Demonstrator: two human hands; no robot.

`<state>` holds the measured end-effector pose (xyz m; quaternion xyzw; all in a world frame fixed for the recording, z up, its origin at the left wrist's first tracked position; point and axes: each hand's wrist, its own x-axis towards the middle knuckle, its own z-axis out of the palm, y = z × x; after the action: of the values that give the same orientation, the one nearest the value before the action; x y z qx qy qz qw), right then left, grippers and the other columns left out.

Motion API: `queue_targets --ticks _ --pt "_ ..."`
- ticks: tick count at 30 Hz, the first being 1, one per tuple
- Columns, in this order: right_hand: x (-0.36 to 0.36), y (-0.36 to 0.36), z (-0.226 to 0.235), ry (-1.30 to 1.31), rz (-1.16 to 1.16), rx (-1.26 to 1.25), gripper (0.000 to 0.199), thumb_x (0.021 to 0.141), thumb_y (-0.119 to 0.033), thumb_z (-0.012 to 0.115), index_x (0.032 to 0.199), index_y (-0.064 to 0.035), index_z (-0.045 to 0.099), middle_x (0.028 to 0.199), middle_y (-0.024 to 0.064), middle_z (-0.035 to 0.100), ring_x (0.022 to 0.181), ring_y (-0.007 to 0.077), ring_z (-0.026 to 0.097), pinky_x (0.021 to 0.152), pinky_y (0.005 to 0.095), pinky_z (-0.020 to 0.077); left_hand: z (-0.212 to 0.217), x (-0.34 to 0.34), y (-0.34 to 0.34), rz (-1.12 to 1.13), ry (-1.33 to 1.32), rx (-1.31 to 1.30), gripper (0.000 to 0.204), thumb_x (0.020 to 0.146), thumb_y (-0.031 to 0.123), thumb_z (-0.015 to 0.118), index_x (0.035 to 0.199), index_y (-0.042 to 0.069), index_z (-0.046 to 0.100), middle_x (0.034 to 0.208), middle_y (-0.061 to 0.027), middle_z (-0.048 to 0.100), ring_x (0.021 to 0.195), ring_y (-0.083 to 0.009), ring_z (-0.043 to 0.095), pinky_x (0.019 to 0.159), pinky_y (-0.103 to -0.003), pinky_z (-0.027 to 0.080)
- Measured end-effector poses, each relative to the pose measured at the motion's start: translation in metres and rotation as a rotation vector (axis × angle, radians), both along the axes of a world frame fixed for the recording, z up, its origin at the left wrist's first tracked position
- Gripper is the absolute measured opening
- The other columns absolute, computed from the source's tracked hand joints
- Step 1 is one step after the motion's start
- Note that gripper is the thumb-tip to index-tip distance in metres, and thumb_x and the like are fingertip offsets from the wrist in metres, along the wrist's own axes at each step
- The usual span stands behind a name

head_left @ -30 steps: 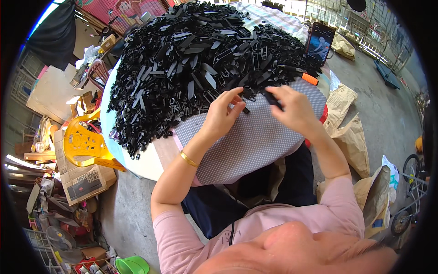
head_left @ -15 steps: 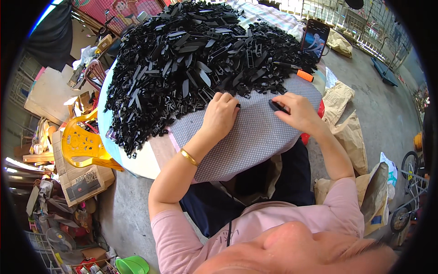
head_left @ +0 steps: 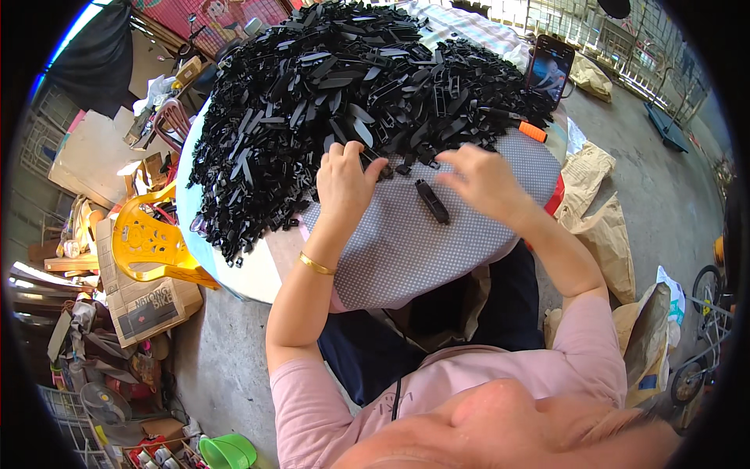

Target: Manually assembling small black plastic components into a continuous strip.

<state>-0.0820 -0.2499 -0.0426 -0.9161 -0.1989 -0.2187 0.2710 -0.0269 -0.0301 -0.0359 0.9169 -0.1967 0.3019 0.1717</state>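
Observation:
A heap of small black plastic parts (head_left: 312, 102), many flat and blade-shaped, covers the far side of the table. My left hand (head_left: 344, 184), with a gold bangle at its wrist, reaches the heap's near edge with thumb spread from the fingers. My right hand (head_left: 486, 184) is over the cloth at the right, fingers apart and slightly blurred, by a few loose black bits. Between the hands a long black piece (head_left: 432, 202) lies on the grey dotted cloth (head_left: 383, 242), touched by neither.
An orange-handled tool (head_left: 533, 131) lies right of the heap, near a propped phone (head_left: 549, 69). A yellow plastic chair (head_left: 148, 238) and a cardboard box (head_left: 152, 309) are at the left. Brown paper sacks (head_left: 605, 242) stand on the right. A green bucket (head_left: 228, 452) is at lower left.
The black piece that was in my right hand now lies on the cloth. My left hand has moved left; my right hand has moved slightly up and left, its fingers spread.

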Motion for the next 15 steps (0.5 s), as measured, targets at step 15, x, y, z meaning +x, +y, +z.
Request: queue_targets --ticks 15 --pt "0.053 -0.023 -0.001 -0.066 -0.166 -0.125 0.011 0.072 -0.013 0.059 0.077 -0.0043 0.064 0.074 0.0102 0.061 0.070 0.0279 0.061 0.063 0.0376 0.0485 -0.005 0.018 0.021 0.019 0.332 -0.101 0.033 0.074 0.004 0.060 0.107 0.004 0.058 0.100 -0.0161 0.056 0.091 -0.0317 0.058 0.080 -0.036 0.047"
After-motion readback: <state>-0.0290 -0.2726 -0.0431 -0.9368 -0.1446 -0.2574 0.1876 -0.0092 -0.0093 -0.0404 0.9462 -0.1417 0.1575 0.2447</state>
